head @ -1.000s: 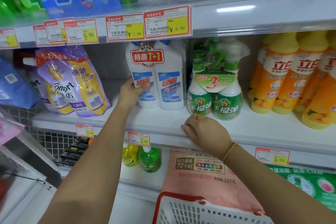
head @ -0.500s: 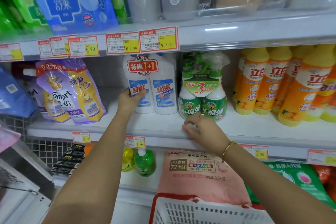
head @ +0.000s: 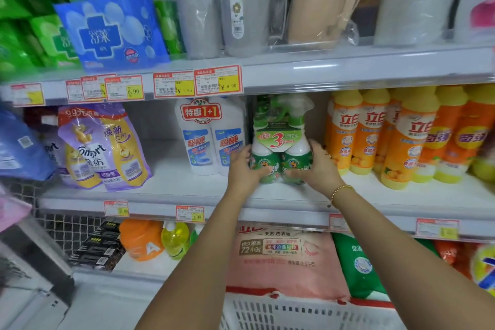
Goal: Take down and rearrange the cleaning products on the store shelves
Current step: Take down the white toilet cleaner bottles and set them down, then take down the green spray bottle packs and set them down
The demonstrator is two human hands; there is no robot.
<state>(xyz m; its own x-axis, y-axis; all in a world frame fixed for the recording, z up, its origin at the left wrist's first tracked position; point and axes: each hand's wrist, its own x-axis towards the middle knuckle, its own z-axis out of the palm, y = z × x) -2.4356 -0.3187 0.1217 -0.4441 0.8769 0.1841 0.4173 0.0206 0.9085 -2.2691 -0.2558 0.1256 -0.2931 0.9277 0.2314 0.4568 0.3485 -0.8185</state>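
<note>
A twin pack of green-and-white spray cleaner bottles [head: 281, 142] stands on the middle shelf [head: 187, 193]. My left hand [head: 242, 168] grips its left side and my right hand [head: 318, 166] grips its right side, fingers wrapped around the lower bodies. Just left of it stands a twin pack of white toilet-cleaner bottles [head: 210, 136] with a red "1+1" label, touching nothing of my hands.
Orange dish-soap bottles [head: 401, 136] crowd the shelf to the right. Purple softener pouches [head: 104, 144] lean at the left. A white basket with a red rim [head: 302, 311] sits below, in front of a pink detergent bag [head: 281, 252]. Cups and jugs fill the shelf above.
My left hand has left the white toilet-cleaner pack and moved right. My right hand rose from the shelf edge. Both now grip the green spray pack.
</note>
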